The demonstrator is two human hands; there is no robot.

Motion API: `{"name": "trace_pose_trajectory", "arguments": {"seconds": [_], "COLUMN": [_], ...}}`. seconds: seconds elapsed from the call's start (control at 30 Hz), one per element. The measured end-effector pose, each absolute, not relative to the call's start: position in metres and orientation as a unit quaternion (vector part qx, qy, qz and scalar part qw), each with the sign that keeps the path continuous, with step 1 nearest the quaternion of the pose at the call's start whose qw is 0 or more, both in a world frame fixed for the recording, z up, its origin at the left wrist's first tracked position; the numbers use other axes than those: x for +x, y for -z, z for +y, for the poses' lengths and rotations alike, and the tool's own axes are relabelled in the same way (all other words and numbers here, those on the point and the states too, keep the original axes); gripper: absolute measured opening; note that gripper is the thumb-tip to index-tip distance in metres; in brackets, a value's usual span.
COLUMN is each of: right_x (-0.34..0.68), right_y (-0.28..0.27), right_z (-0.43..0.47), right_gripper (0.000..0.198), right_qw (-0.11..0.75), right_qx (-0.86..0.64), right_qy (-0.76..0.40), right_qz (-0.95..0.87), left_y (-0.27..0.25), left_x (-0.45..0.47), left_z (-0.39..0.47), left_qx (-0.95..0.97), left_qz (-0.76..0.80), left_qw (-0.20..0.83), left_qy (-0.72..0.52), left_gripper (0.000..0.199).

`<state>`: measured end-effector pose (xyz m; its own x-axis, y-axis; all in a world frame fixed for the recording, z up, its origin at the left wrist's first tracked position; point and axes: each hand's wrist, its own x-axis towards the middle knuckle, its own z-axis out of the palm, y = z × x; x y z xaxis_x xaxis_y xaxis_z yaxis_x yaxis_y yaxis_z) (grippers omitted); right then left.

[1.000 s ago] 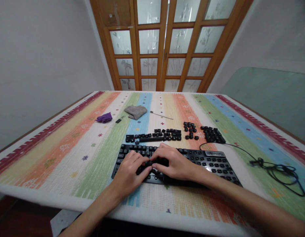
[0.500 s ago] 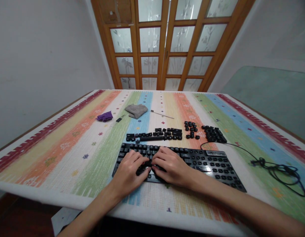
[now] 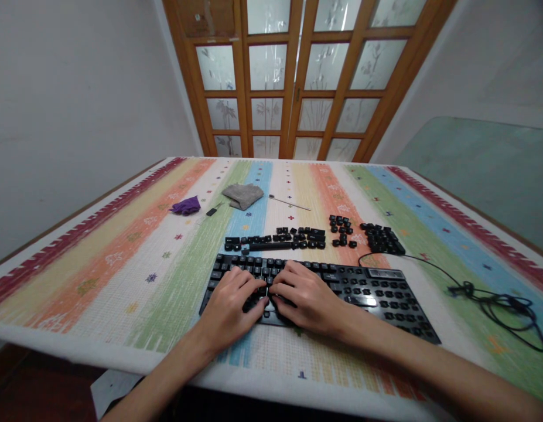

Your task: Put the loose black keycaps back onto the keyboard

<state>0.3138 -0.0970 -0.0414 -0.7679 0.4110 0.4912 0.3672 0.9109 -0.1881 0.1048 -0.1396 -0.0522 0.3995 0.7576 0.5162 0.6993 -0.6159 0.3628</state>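
Note:
A black keyboard [image 3: 396,298] lies on the table in front of me. Its upper left rows carry keycaps, while bare switch posts show across its right side. My left hand [image 3: 231,302] rests over the left half, closed, with fingers and thumb drawn in at a key near the middle. Opposite it, my right hand [image 3: 304,296] is closed in the same way, its fingertips meeting the left ones at that spot. The keycap between the fingertips is mostly hidden. Loose black keycaps [image 3: 275,239] lie in rows just beyond the keyboard.
More loose keycaps [image 3: 384,240] sit at the right, near the coiled cable [image 3: 508,305]. Farther back are a grey cloth [image 3: 242,196], a purple cloth [image 3: 185,206], a small black wire-ended tool [image 3: 212,210] and a thin rod [image 3: 291,203]. A striped tablecloth [image 3: 91,264] covers the table.
The view has shifted very slightly. Both hands stay at the same place on the keyboard, with only a tiny movement of the fingertips.

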Motion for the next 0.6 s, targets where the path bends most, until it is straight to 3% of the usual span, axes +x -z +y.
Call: {"name": "trace_pose_trajectory", "arguments": {"seconds": [0.37,0.6], "right_x": [0.309,0.3124], "right_y": [0.0369,0.0336], "right_z": [-0.0988,-0.0931], "right_gripper": [0.016,0.012], "right_qw": [0.214,0.255], "right_qx": [-0.233,-0.226], "right_qy": [-0.056,-0.111], "right_qz": [-0.947,-0.934], "left_y": [0.0493,0.0538], "left_x": [0.103,0.1055], "left_z": [-0.1389,-0.1395], "left_qx": [0.832,0.837], "left_qz": [0.435,0.425], "left_qw": [0.039,0.036], "left_qy": [-0.343,-0.342], "left_gripper": [0.012,0.01]}}
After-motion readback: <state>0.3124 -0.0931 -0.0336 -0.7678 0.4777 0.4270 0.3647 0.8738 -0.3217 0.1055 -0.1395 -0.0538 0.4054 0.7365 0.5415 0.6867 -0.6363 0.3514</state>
